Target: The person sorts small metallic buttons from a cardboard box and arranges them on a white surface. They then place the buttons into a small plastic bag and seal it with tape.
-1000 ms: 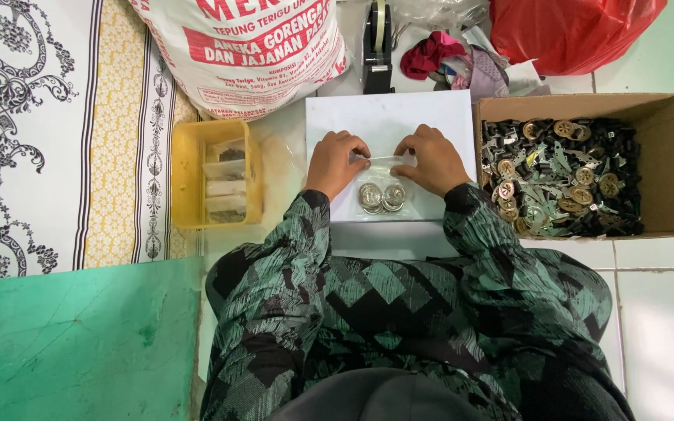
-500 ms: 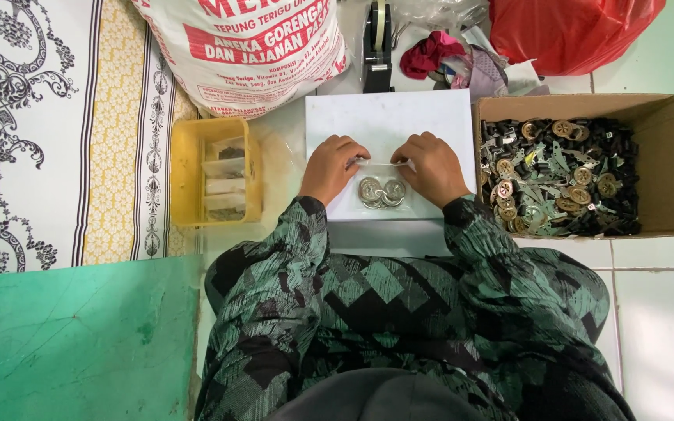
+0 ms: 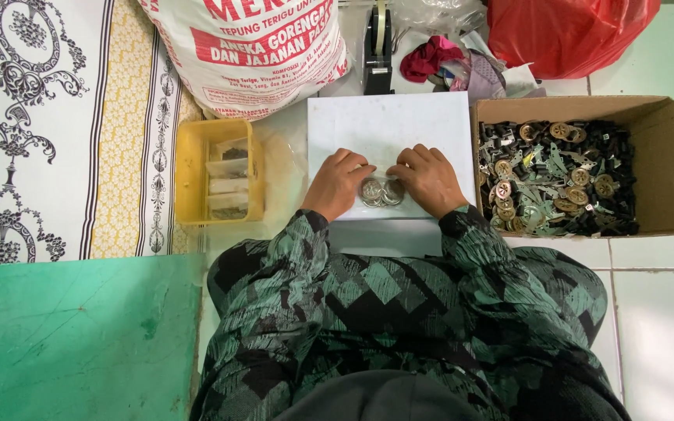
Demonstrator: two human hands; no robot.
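Both hands are now pressing down on a small clear bag of round metal parts (image 3: 381, 192) lying at the near edge of the white board (image 3: 390, 125). The left hand (image 3: 338, 182) and right hand (image 3: 429, 179) are pinching its two ends, closer together than one second earlier, when they held it stretched higher. The cardboard box (image 3: 665, 168) is sitting unchanged at right.

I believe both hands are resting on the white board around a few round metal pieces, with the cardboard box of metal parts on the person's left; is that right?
Not quite: the head view shows the cardboard box of metal parts on the person's right, beside the white board. The rest holds: the left hand and right hand rest on the board around the round metal pieces.
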